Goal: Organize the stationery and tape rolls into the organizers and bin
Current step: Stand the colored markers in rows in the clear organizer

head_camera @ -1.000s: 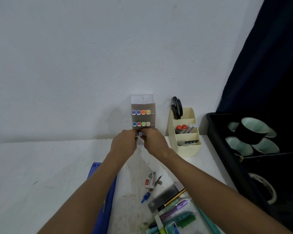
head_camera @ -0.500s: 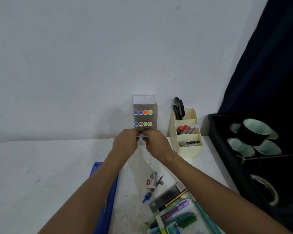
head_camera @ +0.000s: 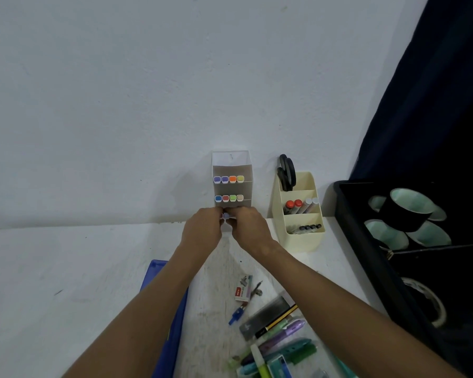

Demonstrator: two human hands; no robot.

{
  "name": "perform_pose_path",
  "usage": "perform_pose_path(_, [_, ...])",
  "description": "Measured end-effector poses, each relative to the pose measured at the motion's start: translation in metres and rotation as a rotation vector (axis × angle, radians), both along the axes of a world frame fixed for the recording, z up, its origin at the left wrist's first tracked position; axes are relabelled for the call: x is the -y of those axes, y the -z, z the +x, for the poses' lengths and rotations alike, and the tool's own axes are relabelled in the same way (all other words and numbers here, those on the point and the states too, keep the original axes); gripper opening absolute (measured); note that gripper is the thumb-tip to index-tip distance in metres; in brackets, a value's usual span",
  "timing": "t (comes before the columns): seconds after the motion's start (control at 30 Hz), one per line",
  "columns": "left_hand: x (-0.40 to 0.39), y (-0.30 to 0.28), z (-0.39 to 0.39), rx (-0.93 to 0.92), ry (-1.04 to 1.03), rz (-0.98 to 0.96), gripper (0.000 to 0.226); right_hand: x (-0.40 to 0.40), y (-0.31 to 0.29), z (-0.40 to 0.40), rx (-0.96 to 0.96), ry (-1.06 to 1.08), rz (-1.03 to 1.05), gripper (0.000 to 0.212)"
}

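Note:
A tiered marker organizer (head_camera: 232,170) stands against the wall, with two rows of coloured marker caps showing. My left hand (head_camera: 202,227) and my right hand (head_camera: 247,227) meet at its lowest tier, fingers curled around a purple-capped marker (head_camera: 226,215) between them. A cream organizer (head_camera: 302,236) to the right holds scissors (head_camera: 287,173), markers and pens. The black bin (head_camera: 366,241) at the right edge contains tape rolls (head_camera: 406,212). Loose pens and highlighters (head_camera: 279,342) lie near the front.
A blue flat case (head_camera: 172,323) lies under my left forearm. A staples box (head_camera: 243,289) and a small blue-handled tool (head_camera: 236,315) sit mid-table. A dark curtain (head_camera: 434,105) hangs behind the bin. The white tabletop (head_camera: 66,268) stretches left.
Both hands have stayed at the bottom tier of the marker organizer; only the view has shifted slightly.

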State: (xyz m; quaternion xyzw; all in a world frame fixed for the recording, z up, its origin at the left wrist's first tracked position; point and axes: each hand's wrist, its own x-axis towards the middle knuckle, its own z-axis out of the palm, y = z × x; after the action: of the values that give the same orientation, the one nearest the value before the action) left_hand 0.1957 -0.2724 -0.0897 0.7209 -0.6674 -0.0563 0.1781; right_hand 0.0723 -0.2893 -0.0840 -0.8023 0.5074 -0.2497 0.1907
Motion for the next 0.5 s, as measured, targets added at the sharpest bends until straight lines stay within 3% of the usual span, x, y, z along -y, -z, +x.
perform_pose_path(0.23, [-0.009, -0.004, -0.005, 0.018, 0.065, -0.017, 0.027, -0.004, -0.007, -0.007, -0.025, -0.077, 0.031, 0.027])
perform_pose_path(0.37, [-0.028, -0.014, -0.011, 0.027, 0.059, -0.028, 0.052, -0.021, -0.022, -0.024, 0.005, -0.171, 0.027, 0.048])
perform_pose_path(0.5, [-0.063, -0.026, -0.021, -0.031, 0.024, -0.080, 0.046, -0.052, -0.036, -0.057, 0.033, -0.196, 0.050, 0.038])
